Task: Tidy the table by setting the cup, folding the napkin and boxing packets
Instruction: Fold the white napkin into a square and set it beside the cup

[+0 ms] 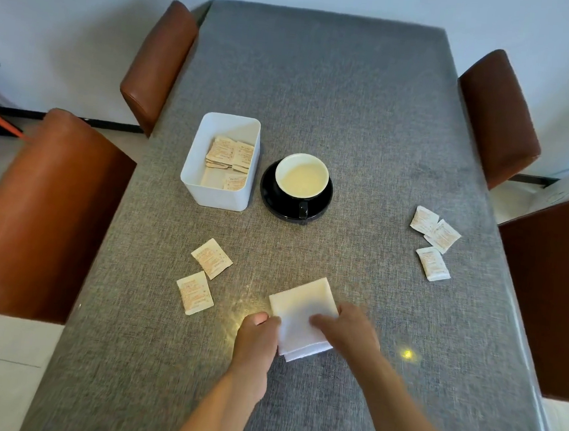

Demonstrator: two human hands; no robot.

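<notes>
the box (219, 161) stands on the table (338, 93) left of centre, with packets in it (229, 157). just right of the box sits the saucer (295, 190), and the cup (302, 175) stands on it. nearer the person, two packets (202, 275) lie left of the napkin (302, 315). three more packets (434, 242) lie near the right edge. the left hand (255, 336) touches the napkin's left edge; the right hand (345, 327) rests on it. chairs (43, 208) stand on both sides of the table.

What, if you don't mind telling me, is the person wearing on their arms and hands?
Nothing that shows: the left hand and the right hand are bare, without gloves, rings, watch or bracelets visible. Both forearms are uncovered down to the picture's lower edge, so no sleeve appears. The right hand is slightly blurred.
</notes>
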